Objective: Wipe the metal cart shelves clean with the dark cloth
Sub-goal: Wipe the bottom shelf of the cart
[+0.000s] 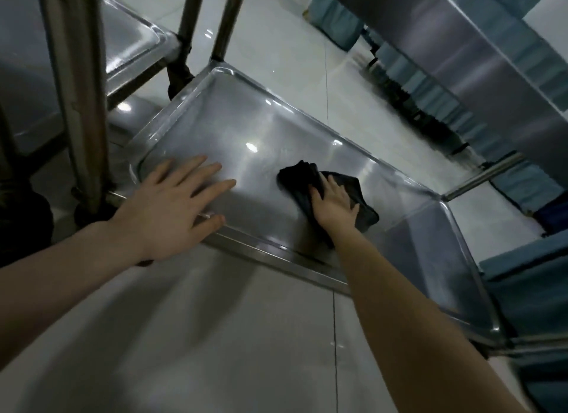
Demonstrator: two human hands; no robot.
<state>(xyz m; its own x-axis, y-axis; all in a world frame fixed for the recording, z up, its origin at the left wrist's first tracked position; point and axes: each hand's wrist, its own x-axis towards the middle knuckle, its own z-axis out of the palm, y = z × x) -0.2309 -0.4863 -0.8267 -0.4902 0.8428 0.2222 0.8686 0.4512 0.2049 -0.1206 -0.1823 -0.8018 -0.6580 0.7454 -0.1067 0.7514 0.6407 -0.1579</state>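
I am looking down at the bottom shelf [261, 130] of the metal cart, a shallow steel tray with a raised rim, sitting low over the pale tiled floor [215, 336]. The dark cloth [299, 179] lies bunched on this shelf, near the middle of its front half and just inside the near rim.

My right hand [333, 203] lies flat on top of the cloth, fingers fairly straight and thumb spread to the side, pressing it to the metal rather than clutching it. Folds of cloth stick out past the fingertips and beyond the thumb.

My left hand [172, 206] is open at the shelf's near left corner, fingers spread and straight, pointing across the tray, with the thumb over the front rim. It holds nothing. From this angle I cannot be sure whether the palm bears on the shelf or hangs just above it; the motion blur there does not help.

An upright steel post [76, 105] of the cart rises at the left, close to my left wrist, and another post [230, 19] stands at the far corner of the shelf. Beyond the left post is a second steel shelf [129, 44] of a like kind. An upper steel surface [461, 44] slants across the top right. Teal fabric bundles [522, 289] lie on the floor beside the cart's right end and farther back.
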